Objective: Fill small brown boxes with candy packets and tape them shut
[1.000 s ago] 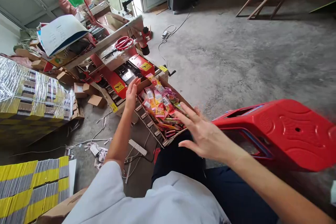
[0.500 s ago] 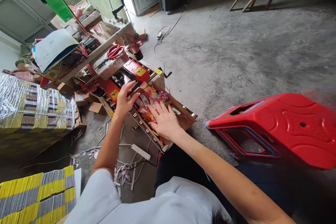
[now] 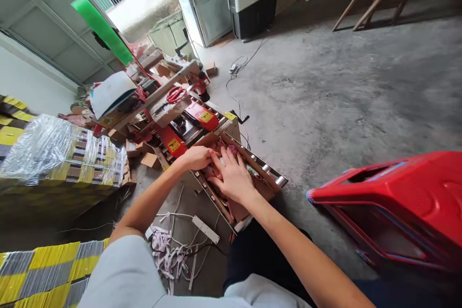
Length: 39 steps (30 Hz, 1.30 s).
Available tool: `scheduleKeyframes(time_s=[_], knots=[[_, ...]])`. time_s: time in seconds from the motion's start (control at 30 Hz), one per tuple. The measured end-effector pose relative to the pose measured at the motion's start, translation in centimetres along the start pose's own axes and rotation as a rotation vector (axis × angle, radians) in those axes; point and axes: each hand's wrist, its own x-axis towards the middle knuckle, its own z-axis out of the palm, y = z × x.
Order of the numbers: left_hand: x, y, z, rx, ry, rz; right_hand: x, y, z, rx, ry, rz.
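Note:
An open cardboard box [image 3: 267, 188] filled with small coloured packets [image 3: 233, 149] sits on the roller end of a red machine. My right hand [image 3: 233, 175] lies flat on the packets, fingers spread. At the box's left side, my left hand [image 3: 198, 158] reaches in with its fingers bent and close together, its tips beside my right fingers. What those left fingers hold, if anything, is hidden. Most packets are covered by my hands. Just beyond the box is the machine's red belt housing [image 3: 204, 115] with a yellow label.
Red-handled scissors [image 3: 176, 95] lie on top of the machine. A red plastic stool [image 3: 404, 207] stands at right. Left are wrapped stacks of cartons [image 3: 68, 154] and yellow-grey bundles [image 3: 46, 269]. A power strip [image 3: 205, 229], cords and paper scraps [image 3: 168, 255] lie on the floor.
My left hand has come down from above the box's edge into it, its spread fingers now bent together. My right hand stays on the packets. The camera view has shifted.

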Motion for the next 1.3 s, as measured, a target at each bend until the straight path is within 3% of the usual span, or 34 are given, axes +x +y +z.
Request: scheduleKeyframes(time_s=[0.1,0.17,0.23,0.3,0.37,0.43,0.53,0.63,0.73,0.83,0.93,1.0,1.13,1.3], knots=[[-0.8,0.3,0.1,-0.053,0.166,0.003,0.5,-0.2,1.2,-0.07,-0.115,0.017],[-1.7,0.4,0.2,-0.055,0.434,-0.036,0.4,-0.2,1.9,-0.091,-0.14,0.041],[-2.5,0.3,0.3,-0.017,0.756,-0.187,0.4,-0.3,2.5,-0.103,-0.146,0.056],[-3.1,0.1,0.5,-0.051,0.93,-0.334,0.5,-0.5,2.9,-0.112,-0.14,0.06],[-3.5,-0.1,0.9,-0.198,0.851,-0.346,0.6,-0.5,3.2,-0.121,-0.135,0.051],[-3.8,0.0,1.2,-0.301,0.621,-0.264,0.6,-0.6,3.4,-0.123,-0.137,0.044],[-4.0,0.5,1.1,-0.226,0.305,-0.215,0.3,-0.4,3.2,-0.084,-0.123,0.017],[-3.4,0.8,0.7,-0.156,0.195,-0.267,-0.1,0.4,2.9,0.058,-0.099,-0.03],[-1.2,1.0,1.1,-0.236,0.239,-0.368,-0.4,1.4,2.7,0.292,-0.013,-0.079],[1.6,1.5,2.5,-0.301,0.347,-0.466,-0.5,2.1,2.7,0.527,0.231,-0.119],[3.4,1.8,3.9,-0.349,0.423,-0.476,-0.6,2.2,2.5,0.602,0.435,-0.144],[3.4,1.6,4.2,-0.411,0.449,-0.465,-0.7,2.1,2.3,0.57,0.43,-0.136],[1.5,0.2,3.7,-0.52,0.519,-0.464,-0.5,2.3,2.1,0.493,0.265,-0.131],[0.6,0.1,4.2,-0.476,0.648,-0.544,-0.5,2.0,3.6,0.303,0.136,-0.134]])
